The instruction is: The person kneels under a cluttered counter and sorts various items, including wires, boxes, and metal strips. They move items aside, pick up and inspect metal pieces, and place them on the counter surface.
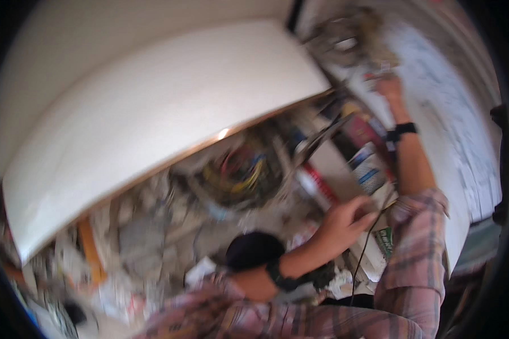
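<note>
My right hand (390, 88) reaches over a white tabletop (367, 87), a black band around its wrist. Its fingers are by a small item with red on it (370, 77); blur hides whether they grip it. Lower down, my left hand (343, 224), with a black watch (280, 273) on the wrist, has its fingers curled beside a thin black cord (367, 245). Whether that hand holds anything is unclear. Next to it are a pale box (333, 167) and a packet with a blue stripe (368, 174).
A large white panel (165, 106) with a brown edge spans the upper left. Below it lie coiled coloured wires (241, 169), an orange strip (91, 250) and jumbled clutter. White sheets (458, 97) cover the right side. A dark round object (254, 250) is near my left forearm.
</note>
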